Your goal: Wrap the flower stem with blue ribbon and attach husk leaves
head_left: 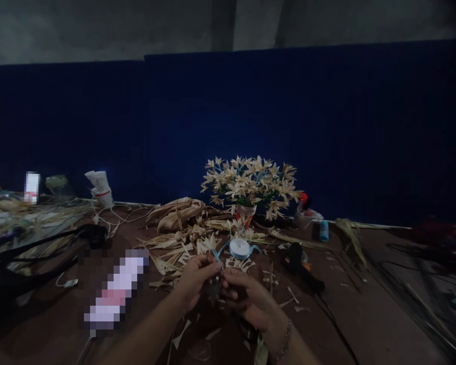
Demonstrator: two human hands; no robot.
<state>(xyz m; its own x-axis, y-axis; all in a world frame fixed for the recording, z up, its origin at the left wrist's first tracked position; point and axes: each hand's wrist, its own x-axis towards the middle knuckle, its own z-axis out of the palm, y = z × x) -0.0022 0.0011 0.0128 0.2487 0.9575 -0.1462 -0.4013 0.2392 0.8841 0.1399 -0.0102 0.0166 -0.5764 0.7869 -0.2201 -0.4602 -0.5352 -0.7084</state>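
My left hand (196, 280) and my right hand (243, 294) meet low in the middle of the view, over a brown table (365, 324). Both have their fingers pinched together around a small dark piece I cannot make out. A thin light-blue strand (217, 253) runs from my fingertips up to a white and blue tape roll (239, 248) lying just beyond them. Cut dried-leaf flowers (207, 245) lie around the roll. My right wrist wears a bracelet.
A pot of pale dried-leaf flowers (251, 186) stands behind the roll, with a heap of dried husks (177, 213) to its left. A black glue gun (302, 266) with its cord lies right of my hands. Clutter covers the far left; a dark blue wall backs the table.
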